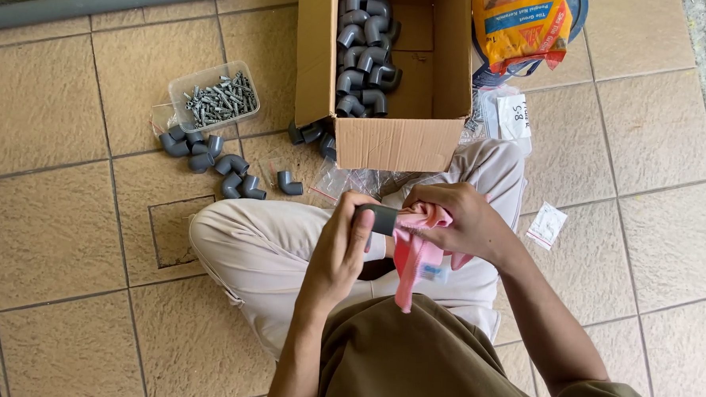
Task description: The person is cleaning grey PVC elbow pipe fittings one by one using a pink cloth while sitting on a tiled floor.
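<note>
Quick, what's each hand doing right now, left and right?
Left hand: closed around a grey pipe fitting.
Right hand: closed on a pink cloth, pressed to the fitting's end.

top: olive-brown shirt (409,360) | trousers (264,246): pale beige (loose) | forearms bare

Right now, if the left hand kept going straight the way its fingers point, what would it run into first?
The left hand holds a grey pipe fitting, its fingers pointing up the picture. Past them, likely first, lies crumpled clear plastic on the floor, then the cardboard box. Depth is hard to judge from above.
</note>
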